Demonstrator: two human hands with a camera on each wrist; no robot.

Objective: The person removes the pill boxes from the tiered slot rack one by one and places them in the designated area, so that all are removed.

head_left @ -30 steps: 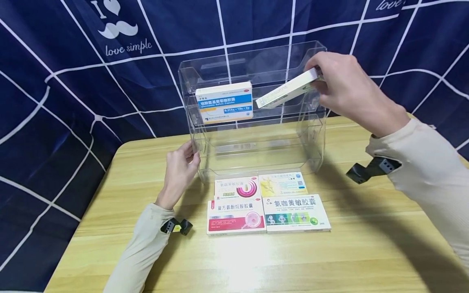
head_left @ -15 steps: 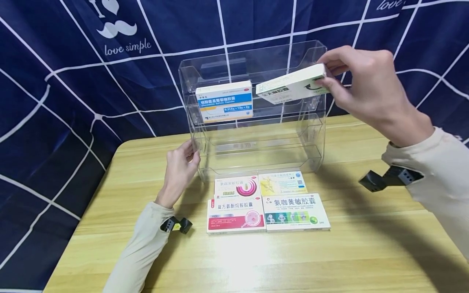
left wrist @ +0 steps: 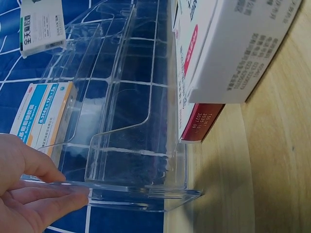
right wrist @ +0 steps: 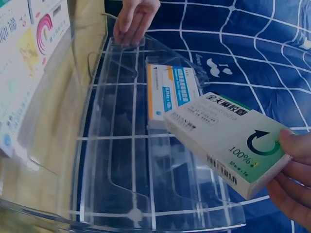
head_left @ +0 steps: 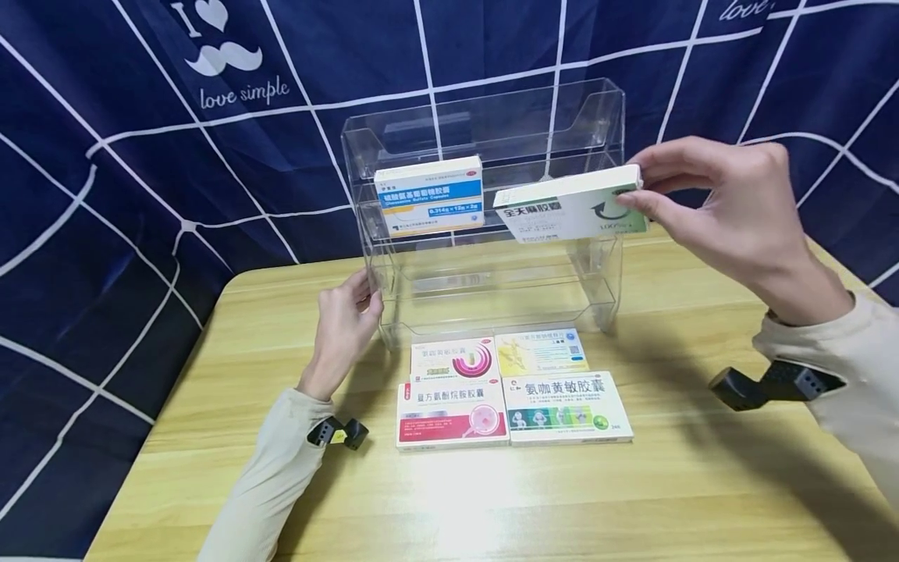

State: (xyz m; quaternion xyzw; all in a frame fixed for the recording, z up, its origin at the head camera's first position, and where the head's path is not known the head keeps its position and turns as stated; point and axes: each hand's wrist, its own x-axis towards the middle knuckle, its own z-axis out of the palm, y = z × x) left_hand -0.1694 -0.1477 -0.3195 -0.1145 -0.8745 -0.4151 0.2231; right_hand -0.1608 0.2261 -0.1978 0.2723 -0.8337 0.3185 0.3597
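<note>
My right hand (head_left: 730,211) pinches the right end of a white and green medicine box (head_left: 569,209), also clear in the right wrist view. Slightly tilted, this box is in front of the right half of a clear acrylic rack's (head_left: 492,269) middle tier. In the same tier, at the left, a blue, white and orange medicine box (head_left: 431,197) stands with its face forward. My left hand (head_left: 344,332) grips the rack's left side wall; the left wrist view shows thumb and fingers (left wrist: 48,199) on either side of that panel.
Medicine boxes lie flat before the rack: a pink-ringed one (head_left: 453,361), a yellow one (head_left: 541,353), a red and white one (head_left: 453,414) and a green and white one (head_left: 569,407). A wooden table (head_left: 232,375) bears everything. Behind hangs a blue cloth (head_left: 302,47) with white lines.
The white and green box has turned from edge-on to face forward, rising a little and then lowering. My right hand has shifted right and down with it. My left hand has stayed put.
</note>
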